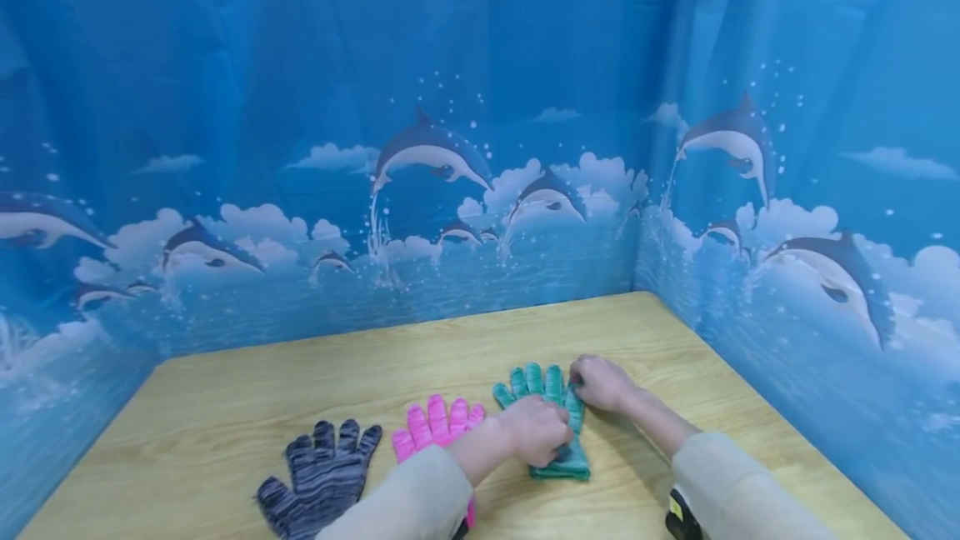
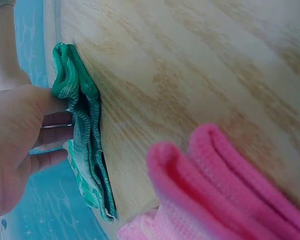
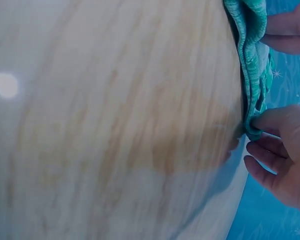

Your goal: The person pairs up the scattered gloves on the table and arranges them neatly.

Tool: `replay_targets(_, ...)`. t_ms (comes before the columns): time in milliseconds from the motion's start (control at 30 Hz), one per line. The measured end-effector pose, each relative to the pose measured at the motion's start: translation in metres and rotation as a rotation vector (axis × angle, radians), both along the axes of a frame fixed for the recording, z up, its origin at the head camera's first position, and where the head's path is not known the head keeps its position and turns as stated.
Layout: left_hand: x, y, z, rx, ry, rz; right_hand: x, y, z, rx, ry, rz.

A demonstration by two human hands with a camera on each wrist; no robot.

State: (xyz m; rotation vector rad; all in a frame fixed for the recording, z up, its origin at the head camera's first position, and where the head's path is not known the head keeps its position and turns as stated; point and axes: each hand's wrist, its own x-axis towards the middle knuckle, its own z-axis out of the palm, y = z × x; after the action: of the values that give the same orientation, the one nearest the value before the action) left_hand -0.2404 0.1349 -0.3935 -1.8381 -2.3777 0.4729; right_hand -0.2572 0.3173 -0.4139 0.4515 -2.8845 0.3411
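Observation:
A green knit glove lies flat on the table, its fingers pointing away and its folded cuff toward me. My left hand reaches over its palm and touches it. In the left wrist view, that hand has fairly straight fingers against the green glove; some fingertips are hidden. At the glove's right edge, my right hand pinches its outer finger. The right wrist view shows this hand's thumb and fingertips at the end of the green glove.
A pink glove lies left of the green one, partly covered by my left forearm. Farther left is a dark grey striped glove. Blue dolphin-printed curtains stand along the back and right edges of the wooden table.

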Motion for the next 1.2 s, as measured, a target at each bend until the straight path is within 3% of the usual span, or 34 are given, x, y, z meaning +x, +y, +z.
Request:
replay_targets(200, 0.002, -0.001, -0.001, 0.001, 0.022, -0.006, -0.002, -0.003, 0.003, 0.02, -0.012, -0.048)
replay_targets(433, 0.004, -0.002, 0.0, 0.002, 0.031, -0.005, -0.002, -0.005, 0.001, 0.17, -0.007, -0.048)
replay_targets(633, 0.005, -0.006, 0.004, 0.053, 0.051, -0.03, -0.004, -0.007, 0.005, 0.083, 0.02, -0.078)
replay_targets(767, 0.011, -0.011, 0.005, 0.11, 0.145, -0.098, -0.005, -0.01, 0.008, 0.04, 0.026, -0.049)
replay_targets(900, 0.016, -0.014, -0.002, 0.155, 0.223, -0.154, -0.005, -0.014, 0.008, 0.022, 0.009, -0.013)
replay_targets(1067, 0.021, -0.016, -0.011, 0.15, 0.175, -0.139, -0.006, -0.02, 0.004, 0.037, -0.002, -0.011)
replay_targets(1200, 0.022, -0.018, -0.015, 0.13, 0.188, -0.132, -0.007, -0.024, 0.001, 0.049, 0.032, -0.004)
